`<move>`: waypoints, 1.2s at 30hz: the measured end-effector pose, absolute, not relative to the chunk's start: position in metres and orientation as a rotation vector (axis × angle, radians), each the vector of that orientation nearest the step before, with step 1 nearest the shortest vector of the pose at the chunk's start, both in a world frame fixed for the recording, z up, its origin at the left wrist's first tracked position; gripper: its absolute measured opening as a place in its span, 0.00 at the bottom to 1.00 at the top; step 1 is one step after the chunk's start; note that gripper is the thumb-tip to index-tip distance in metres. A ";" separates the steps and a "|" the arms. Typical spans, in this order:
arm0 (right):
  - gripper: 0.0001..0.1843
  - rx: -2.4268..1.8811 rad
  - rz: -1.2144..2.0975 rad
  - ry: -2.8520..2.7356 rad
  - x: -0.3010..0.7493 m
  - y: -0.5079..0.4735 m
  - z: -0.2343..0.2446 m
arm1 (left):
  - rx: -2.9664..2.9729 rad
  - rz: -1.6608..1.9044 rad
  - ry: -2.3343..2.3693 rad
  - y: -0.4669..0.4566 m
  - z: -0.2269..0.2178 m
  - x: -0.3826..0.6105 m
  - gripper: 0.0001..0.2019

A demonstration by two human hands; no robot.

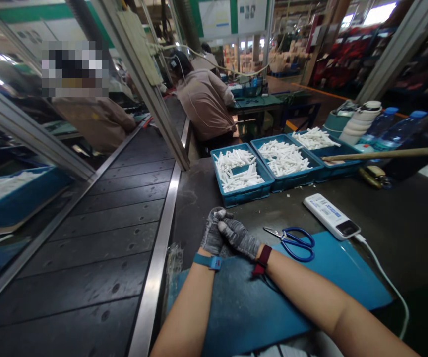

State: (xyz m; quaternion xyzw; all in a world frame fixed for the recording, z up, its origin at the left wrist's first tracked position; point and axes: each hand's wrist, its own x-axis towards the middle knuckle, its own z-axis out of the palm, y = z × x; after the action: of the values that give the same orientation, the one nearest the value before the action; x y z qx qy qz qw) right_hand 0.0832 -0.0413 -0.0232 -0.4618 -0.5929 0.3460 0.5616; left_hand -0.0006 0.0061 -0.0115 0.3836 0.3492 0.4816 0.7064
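My left hand (212, 234) and my right hand (240, 238) wear grey knitted gloves and meet above the near part of the table. The fingers of both are curled and pressed together; whatever lies between them, if anything, is hidden. Just beyond the hands is a blue bin (242, 198) filled with small white stick-like pieces. To the right of my right hand lie scissors (298, 244) with blue handles, partly on a blue mat (258, 307) that spreads beneath my forearms.
Two more blue bins of white pieces (286, 157) (314, 138) continue to the right. A white power bank (331, 216) with a cable lies near the scissors. A wooden stick (381, 154) crosses the far bin. On the left runs a slatted conveyor (98, 253) with a metal edge; co-workers sit beyond.
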 end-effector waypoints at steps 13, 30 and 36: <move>0.24 -1.074 0.796 -1.412 0.084 -0.042 -0.021 | 0.853 1.059 0.812 0.007 -0.008 0.000 0.12; 0.31 -1.079 0.760 -1.436 0.083 -0.039 -0.029 | 0.792 1.061 0.793 0.005 -0.004 0.001 0.13; 0.30 -1.066 0.746 -1.432 0.083 -0.039 -0.030 | 0.780 1.060 0.807 0.005 -0.004 0.001 0.14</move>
State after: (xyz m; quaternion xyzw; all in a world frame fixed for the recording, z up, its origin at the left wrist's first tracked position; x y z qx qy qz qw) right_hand 0.0829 -0.0386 -0.0304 -0.4535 -0.6093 0.3177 0.5676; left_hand 0.0009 0.0051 -0.0036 0.3524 0.3644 0.4790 0.7167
